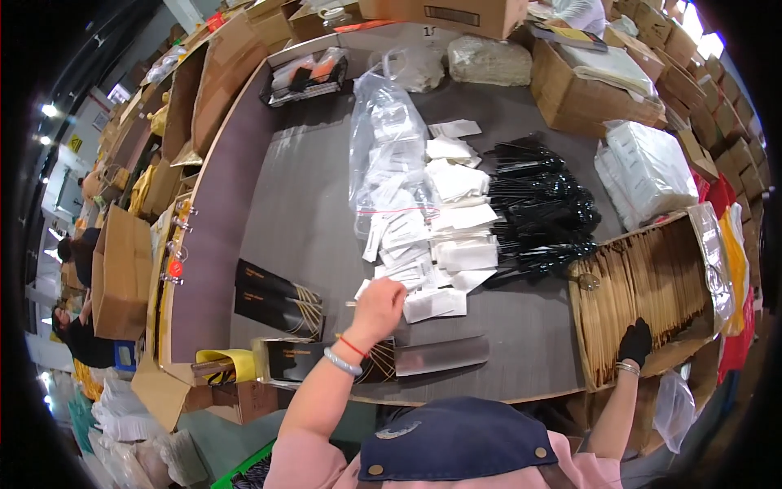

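Note:
My left hand (380, 308), bare, with a red cord and a pale bangle at the wrist, is above the near end of a pile of white paper slips (464, 218). Its fingers are curled closed, and what they hold, if anything, is hidden. My right hand (634, 341), in a black glove, touches the brown paper envelopes (643, 273) packed upright in an open carton (580, 346). Dark glove fingers blend together, so their grip is unclear. Black plastic-wrapped bundles (542, 204) lie between the slips and the carton.
A clear plastic bag (387, 122) of slips lies behind the pile. Black printed boxes (273, 303) rest at the near left, beside a dark shiny sleeve (442, 355). Wrapped white packs (648, 173) and a carton (582, 94) stand at the right. A wire basket (305, 77) sits far left.

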Available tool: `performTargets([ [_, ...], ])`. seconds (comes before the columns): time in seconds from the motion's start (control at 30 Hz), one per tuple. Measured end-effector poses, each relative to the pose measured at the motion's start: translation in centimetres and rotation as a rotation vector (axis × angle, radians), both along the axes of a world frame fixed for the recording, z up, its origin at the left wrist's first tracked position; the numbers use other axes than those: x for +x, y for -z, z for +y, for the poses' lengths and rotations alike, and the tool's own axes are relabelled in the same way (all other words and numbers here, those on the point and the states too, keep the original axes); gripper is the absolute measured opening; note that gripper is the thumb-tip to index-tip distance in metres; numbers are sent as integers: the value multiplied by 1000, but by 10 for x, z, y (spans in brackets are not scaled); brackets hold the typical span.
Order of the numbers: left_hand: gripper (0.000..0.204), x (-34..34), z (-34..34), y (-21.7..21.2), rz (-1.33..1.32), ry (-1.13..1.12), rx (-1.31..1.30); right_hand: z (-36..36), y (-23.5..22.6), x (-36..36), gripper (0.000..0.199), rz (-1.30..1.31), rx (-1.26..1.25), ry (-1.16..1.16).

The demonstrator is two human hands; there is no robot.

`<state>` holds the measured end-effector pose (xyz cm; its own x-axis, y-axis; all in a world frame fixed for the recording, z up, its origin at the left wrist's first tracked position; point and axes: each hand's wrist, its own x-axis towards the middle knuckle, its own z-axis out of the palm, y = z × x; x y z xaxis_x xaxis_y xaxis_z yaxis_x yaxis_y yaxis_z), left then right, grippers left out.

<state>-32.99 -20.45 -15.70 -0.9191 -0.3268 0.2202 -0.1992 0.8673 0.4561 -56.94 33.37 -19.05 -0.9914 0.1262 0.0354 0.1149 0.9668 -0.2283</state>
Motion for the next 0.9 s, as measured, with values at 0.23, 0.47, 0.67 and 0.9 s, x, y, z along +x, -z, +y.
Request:
performTargets([
  [0.23,39,3,34,-5,-220,34,8,-41,-10,1,45,291,-664,31],
  [0.47,47,5,35,-9,-196,14,122,-158,-71,9,34,127,-379,-502],
  [0.67,46,6,32,-23,-205,12,457,-144,-46,-17,27,-89,-369,-399],
  [0.9,47,45,61,-33,-231,269,123,-109,-73,6,17,-31,-716,-370],
])
